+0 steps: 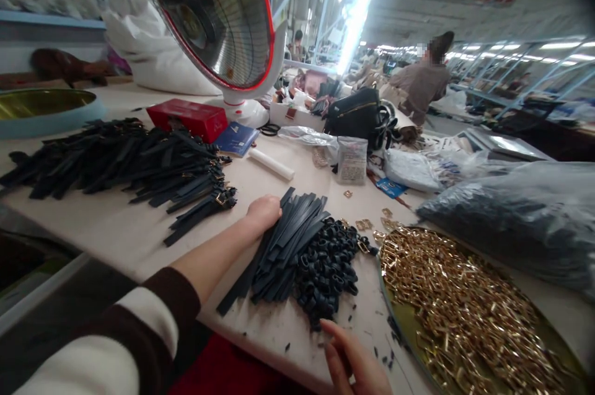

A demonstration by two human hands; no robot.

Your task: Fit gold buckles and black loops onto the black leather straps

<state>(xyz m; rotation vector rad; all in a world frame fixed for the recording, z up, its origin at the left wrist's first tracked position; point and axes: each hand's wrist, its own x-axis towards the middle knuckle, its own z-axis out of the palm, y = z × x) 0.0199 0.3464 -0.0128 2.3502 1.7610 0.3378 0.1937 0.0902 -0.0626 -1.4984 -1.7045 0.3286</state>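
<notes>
My left hand (pixel 264 212) is closed at the upper left side of a bundle of flat black leather straps (pixel 295 227). Its fingers are on the outermost long strap (pixel 244 286), which slants down toward the table's front edge. To the right of the bundle lies a heap of small black strap loops (pixel 328 265). Just below that heap is my right hand (pixel 356 361), partly cut off by the frame, its index finger stretched out and nothing visible in it. A round tray (pixel 388 302) piled with gold buckles (pixel 460 302) stands at the right.
Finished-looking black straps with buckles (pixel 116 159) lie piled at the left. Behind are a red box (pixel 188 119), a blue booklet (pixel 238 137), a white roll (pixel 272 164) and a dish-shaped heater (pixel 214 17). A stuffed plastic bag (pixel 520 215) lies right; a person (pixel 421 88) stands farther back.
</notes>
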